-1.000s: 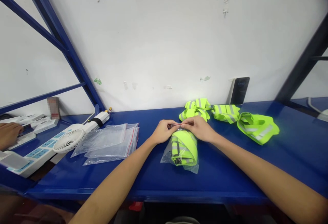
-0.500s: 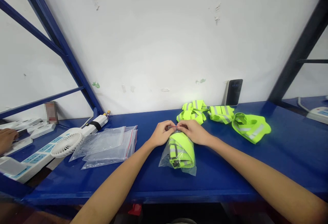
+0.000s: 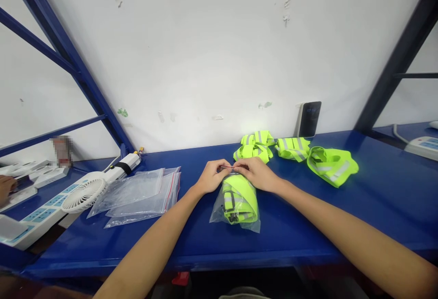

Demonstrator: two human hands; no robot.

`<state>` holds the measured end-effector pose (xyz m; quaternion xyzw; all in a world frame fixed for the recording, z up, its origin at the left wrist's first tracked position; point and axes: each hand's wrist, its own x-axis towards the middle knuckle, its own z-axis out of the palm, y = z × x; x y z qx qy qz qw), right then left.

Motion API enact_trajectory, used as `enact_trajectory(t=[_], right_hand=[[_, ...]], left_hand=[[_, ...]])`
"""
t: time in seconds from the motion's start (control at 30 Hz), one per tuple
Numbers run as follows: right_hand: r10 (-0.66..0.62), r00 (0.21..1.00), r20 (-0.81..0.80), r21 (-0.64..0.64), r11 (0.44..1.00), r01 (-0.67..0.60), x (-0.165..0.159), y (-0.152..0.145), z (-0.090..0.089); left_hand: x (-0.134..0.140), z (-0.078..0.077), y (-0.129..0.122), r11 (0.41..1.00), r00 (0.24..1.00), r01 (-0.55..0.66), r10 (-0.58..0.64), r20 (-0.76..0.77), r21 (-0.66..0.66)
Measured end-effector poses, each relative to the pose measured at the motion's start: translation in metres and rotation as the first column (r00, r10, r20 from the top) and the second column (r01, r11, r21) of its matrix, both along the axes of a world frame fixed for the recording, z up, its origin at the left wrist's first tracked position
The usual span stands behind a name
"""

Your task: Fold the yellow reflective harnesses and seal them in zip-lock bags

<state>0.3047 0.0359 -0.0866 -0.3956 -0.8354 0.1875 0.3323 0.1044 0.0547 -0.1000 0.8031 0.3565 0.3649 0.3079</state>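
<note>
"Your grip?"
"My left hand (image 3: 214, 176) and right hand (image 3: 258, 173) each pinched the top edge of a clear zip bag (image 3: 218, 210)."
"And the yellow-green reflective strap bundle (image 3: 241, 198)?"
"I had it inside that bag, on the blue table (image 3: 290, 235). More reflective bundles (image 3: 292, 149) lay beyond, flat plastic bags (image 3: 137, 194) to the left."

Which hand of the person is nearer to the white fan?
The left hand. It pinches the top edge of the filled clear bag, to the right of the white fan. The right hand pinches the same edge, farther right from the fan.
</note>
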Motion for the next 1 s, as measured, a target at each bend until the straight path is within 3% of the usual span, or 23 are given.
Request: enact_trajectory(t=[0.27, 0.53, 0.8, 1.0], right_hand=[[-0.031, 0.998, 0.057, 0.009, 0.999, 0.031, 0.0010, 0.0016, -0.0007], [-0.013, 0.997, 0.071, 0.008, 1.000, 0.013, -0.0021, -0.0046, -0.0001], [0.005, 1.000, -0.020, 0.013, 1.000, -0.004, -0.0031, -0.0044, 0.0007], [-0.018, 1.000, 0.007, 0.043, 0.999, 0.018, -0.0028, -0.0030, -0.0016]], left_hand=[[0.0027, 0.0006, -0.0008, 0.999, 0.999, -0.014, 0.015, 0.040, -0.039], [0.0092, -0.0034, -0.0019, 0.972, 0.973, 0.047, 0.008, 0.229, -0.230], [0.0059, 0.0041, -0.0064, 0.996, 0.991, -0.010, 0.022, 0.134, -0.085], [0.0026, 0.0030, -0.0058, 0.999, 0.998, -0.007, 0.005, 0.055, 0.046]])
